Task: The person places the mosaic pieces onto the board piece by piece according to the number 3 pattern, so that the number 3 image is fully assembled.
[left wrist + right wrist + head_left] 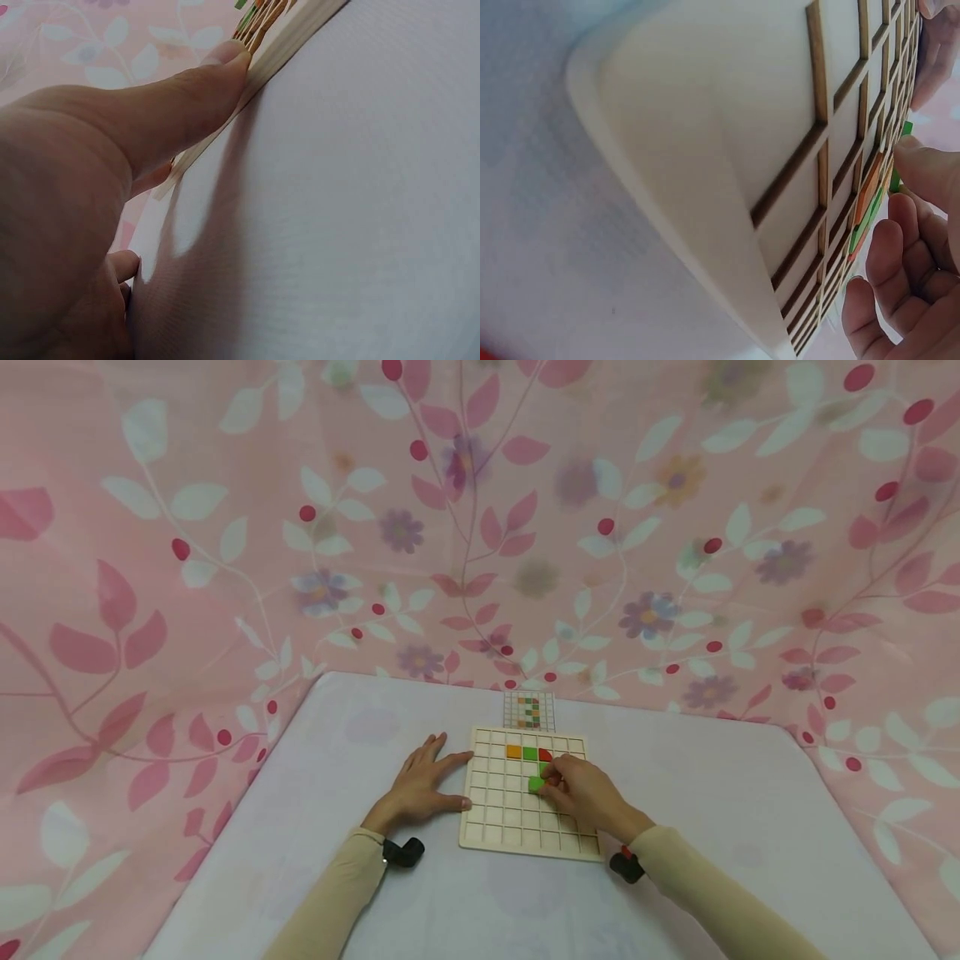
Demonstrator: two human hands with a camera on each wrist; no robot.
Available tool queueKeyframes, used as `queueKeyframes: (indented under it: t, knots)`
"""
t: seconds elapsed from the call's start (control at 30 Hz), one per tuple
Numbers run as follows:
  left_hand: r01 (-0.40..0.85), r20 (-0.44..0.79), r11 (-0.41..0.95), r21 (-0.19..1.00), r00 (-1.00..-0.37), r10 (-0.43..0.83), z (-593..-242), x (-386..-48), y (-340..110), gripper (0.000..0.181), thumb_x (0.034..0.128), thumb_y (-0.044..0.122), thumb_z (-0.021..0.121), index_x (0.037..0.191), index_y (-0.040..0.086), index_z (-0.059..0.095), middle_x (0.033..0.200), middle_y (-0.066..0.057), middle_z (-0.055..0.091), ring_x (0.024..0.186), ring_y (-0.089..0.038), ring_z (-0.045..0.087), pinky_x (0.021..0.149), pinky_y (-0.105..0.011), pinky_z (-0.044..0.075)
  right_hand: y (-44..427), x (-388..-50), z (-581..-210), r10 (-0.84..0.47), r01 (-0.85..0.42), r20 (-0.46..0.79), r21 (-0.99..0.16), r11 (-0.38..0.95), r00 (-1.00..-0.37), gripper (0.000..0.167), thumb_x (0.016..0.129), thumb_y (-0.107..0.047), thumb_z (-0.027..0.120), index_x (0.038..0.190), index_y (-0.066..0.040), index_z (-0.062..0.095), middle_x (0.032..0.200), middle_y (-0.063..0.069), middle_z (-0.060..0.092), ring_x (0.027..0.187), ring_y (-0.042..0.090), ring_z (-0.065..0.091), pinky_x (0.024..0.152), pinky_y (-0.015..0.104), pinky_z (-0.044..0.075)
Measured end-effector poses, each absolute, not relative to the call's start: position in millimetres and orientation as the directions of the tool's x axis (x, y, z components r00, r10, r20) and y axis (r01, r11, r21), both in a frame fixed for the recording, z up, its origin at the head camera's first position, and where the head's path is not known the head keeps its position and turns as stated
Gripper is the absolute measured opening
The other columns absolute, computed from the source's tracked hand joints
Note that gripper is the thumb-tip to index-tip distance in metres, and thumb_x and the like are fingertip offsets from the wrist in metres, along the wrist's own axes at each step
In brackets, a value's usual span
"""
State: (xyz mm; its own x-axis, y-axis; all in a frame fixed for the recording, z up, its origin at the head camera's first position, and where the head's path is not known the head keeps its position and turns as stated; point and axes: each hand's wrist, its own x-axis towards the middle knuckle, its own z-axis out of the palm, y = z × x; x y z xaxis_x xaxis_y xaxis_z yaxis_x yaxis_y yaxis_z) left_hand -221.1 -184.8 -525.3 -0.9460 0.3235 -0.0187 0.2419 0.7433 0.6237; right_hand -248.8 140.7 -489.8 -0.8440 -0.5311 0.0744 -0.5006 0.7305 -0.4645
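While the left hand (420, 785) steadies the board (502, 827) with spread fingers, its thumb and index touching the left edge, the right hand (588, 789) pinches a green tile (536, 785) between thumb and fingertips over the board, right of its middle. Those fingers partly hide the tile and more coloured pieces around it, so whether it sits in a cell cannot be told. Toward the board's far edge lie an orange tile (513, 752), a green square (530, 753) and a red piece (545, 755) in a row. The left wrist view loses most of that hand's fingers behind its thumb. Near the far edge of the table (697, 793), the card (528, 710) shows a printed grid with coloured squares, its finer marks too small to read. The table's near corners are cut off.
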Motion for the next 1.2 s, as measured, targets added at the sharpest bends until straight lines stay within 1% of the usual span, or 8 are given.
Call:
queueKeyframes:
  t: [0.33,0.53,0.77,0.93,1.2]
  knots:
    - [0.252,-0.017,0.748,0.614,-0.943,0.332,-526.2,-221.8,-185.1,0.082,0.0884,0.052,0.083,0.16,0.027,0.05,0.177,-0.022,0.012,0.166,-0.043,0.003,0.131,-0.065,0.008,135.9,-251.9,-491.9,-0.521,-0.499,0.083,-0.445,0.743,-0.85,0.02,0.095,-0.025,0.083,0.104,-0.009,0.076,0.088,-0.007,0.064,0.076,0.009,0.054,0.069,0.023,0.049]
    - [0.255,-0.021,0.749,0.611,-0.941,0.337,-525.7,-221.9,-184.6,0.082,0.0888,0.051,0.082,0.16,0.027,0.049,0.177,-0.022,0.011,0.166,-0.043,0.003,0.131,-0.065,0.008,132.9,-254.2,-492.1,-0.536,-0.519,0.091,-0.427,0.74,-0.839,0.019,0.093,-0.025,0.084,0.102,-0.01,0.078,0.084,-0.008,0.062,0.074,0.008,0.052,0.067,0.022,0.047]
    - [0.249,-0.024,0.756,0.606,-0.944,0.33,-525.5,-221.9,-185.4,0.082,0.0897,0.051,0.082,0.161,0.028,0.048,0.178,-0.021,0.01,0.166,-0.042,0.002,0.131,-0.065,0.008,131.2,-259.1,-490.5,-0.569,-0.532,0.085,-0.487,0.693,-0.818,0.013,0.092,-0.019,0.084,0.098,-0.009,0.077,0.081,-0.007,0.065,0.07,0.006,0.053,0.063,0.021,0.046]
    - [0.246,-0.027,0.752,0.612,-0.943,0.331,-524.9,-221.9,-185.2,0.081,0.0894,0.051,0.082,0.16,0.028,0.049,0.178,-0.021,0.01,0.166,-0.042,0.002,0.131,-0.064,0.008,131.9,-262.6,-491.0,-0.58,-0.516,0.05,-0.525,0.677,-0.813,0.01,0.094,-0.017,0.082,0.097,-0.01,0.076,0.083,-0.007,0.068,0.07,0.004,0.055,0.063,0.02,0.047]
    - [0.254,-0.016,0.752,0.608,-0.943,0.332,-527.6,-222.2,-185.6,0.082,0.0889,0.052,0.082,0.16,0.028,0.049,0.178,-0.022,0.012,0.166,-0.042,0.003,0.131,-0.065,0.008,131.7,-264.7,-493.1,-0.574,-0.506,0.039,-0.525,0.684,-0.818,0.009,0.093,-0.017,0.083,0.096,-0.012,0.077,0.083,-0.007,0.069,0.071,0.005,0.056,0.066,0.021,0.048]
